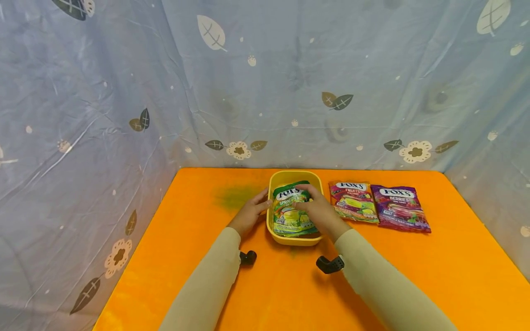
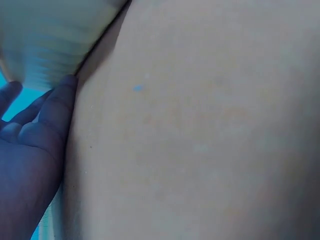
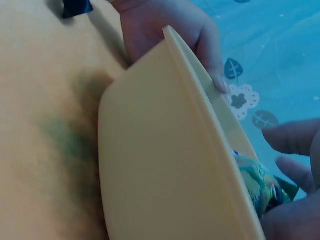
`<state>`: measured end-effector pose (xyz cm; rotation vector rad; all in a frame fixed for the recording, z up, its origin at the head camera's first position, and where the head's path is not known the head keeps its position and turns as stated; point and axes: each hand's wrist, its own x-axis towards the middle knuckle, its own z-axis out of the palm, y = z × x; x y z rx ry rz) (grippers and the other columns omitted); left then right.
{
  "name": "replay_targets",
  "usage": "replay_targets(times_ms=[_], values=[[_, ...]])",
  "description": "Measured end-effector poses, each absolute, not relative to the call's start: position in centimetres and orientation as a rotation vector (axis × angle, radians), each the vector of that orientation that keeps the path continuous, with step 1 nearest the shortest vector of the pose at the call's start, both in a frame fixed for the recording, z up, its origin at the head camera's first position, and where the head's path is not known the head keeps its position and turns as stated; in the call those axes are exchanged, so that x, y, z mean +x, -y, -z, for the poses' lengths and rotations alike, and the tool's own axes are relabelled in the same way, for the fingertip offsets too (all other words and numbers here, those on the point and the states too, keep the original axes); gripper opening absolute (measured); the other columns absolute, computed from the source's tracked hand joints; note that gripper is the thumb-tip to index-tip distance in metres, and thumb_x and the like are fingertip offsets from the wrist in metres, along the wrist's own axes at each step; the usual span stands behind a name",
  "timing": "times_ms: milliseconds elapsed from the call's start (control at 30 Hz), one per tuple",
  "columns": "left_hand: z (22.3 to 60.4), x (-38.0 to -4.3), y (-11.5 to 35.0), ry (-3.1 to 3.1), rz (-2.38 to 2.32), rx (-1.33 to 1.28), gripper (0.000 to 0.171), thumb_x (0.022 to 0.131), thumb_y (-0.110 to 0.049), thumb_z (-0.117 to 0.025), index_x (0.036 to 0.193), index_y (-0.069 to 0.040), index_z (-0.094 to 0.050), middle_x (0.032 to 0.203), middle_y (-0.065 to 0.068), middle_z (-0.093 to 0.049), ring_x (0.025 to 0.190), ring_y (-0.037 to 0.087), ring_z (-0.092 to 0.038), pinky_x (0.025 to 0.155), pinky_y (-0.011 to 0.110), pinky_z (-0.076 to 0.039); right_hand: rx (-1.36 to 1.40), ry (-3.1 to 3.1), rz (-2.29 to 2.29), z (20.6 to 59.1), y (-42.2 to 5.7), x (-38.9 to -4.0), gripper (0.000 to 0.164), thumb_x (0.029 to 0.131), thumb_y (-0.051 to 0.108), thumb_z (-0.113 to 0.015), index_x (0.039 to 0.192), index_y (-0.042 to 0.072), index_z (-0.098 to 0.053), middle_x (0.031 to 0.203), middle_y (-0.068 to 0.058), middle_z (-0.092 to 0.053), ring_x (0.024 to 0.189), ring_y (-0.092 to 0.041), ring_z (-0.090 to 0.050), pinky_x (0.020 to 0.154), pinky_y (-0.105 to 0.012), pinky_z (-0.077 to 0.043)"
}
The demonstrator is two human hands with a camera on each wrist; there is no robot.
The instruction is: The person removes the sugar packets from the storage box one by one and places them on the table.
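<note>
A yellow plastic tub (image 1: 274,233) stands on the orange table, holding a green Fox's Spring Tea candy bag (image 1: 285,218). The bag leans inside, its top end near the far rim. At the tub's left side, my left hand (image 1: 248,214) touches the outer wall with fairly straight fingers; in the left wrist view those fingers (image 2: 59,107) lie against the wall. My right hand (image 1: 323,214) reaches over the right rim, fingers spread across the bag's upper right. In the right wrist view, the fingertips (image 3: 287,137) are parted around the top of the bag.
Right of the tub lie a red Fox's Fruits candy bag (image 1: 354,202) and a purple Fox's Berries candy bag (image 1: 400,209), side by side. A blue-grey patterned curtain (image 1: 290,82) borders the orange table (image 1: 281,289) at the back and both sides.
</note>
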<state>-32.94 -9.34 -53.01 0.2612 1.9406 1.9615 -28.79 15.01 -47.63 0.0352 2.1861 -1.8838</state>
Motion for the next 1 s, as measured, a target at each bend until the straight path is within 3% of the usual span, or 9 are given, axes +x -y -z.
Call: replay_targets(times_ms=[267, 667, 1000], values=[[53.06, -32.93, 9.28, -1.949, -1.949, 0.247, 0.063, 0.115, -0.026, -0.059, 0.173, -0.021, -0.034, 0.175, 0.009, -0.033, 0.146, 0.033, -0.051, 0.118, 0.051, -0.044, -0.110, -2.188, 1.724, 47.49, -15.85, -28.80, 0.068, 0.106, 0.015, -0.071, 0.167, 0.028, -0.044, 0.161, -0.017, -0.039, 0.124, -0.038, -0.058, 0.101, -0.047, -0.055], [52.80, -32.66, 9.08, -1.922, -1.971, 0.241, 0.063, 0.115, -0.021, -0.058, 0.174, -0.018, -0.033, 0.175, 0.010, -0.031, 0.147, 0.033, -0.050, 0.118, 0.051, -0.044, -0.171, -2.210, 1.668, 47.65, -15.74, -28.49, 0.065, 0.106, 0.009, -0.071, 0.165, 0.022, -0.046, 0.150, -0.019, -0.051, 0.112, -0.034, -0.066, 0.100, -0.047, -0.058], [52.87, -32.78, 9.23, -1.926, -1.980, 0.265, 0.064, 0.114, -0.025, -0.060, 0.173, -0.019, -0.035, 0.173, 0.010, -0.036, 0.143, 0.033, -0.054, 0.116, 0.050, -0.047, -0.187, -2.298, 1.742, 47.72, -15.53, -28.32, 0.064, 0.106, 0.003, -0.070, 0.163, 0.022, -0.049, 0.171, -0.016, -0.028, 0.123, -0.039, -0.058, 0.099, -0.047, -0.056]])
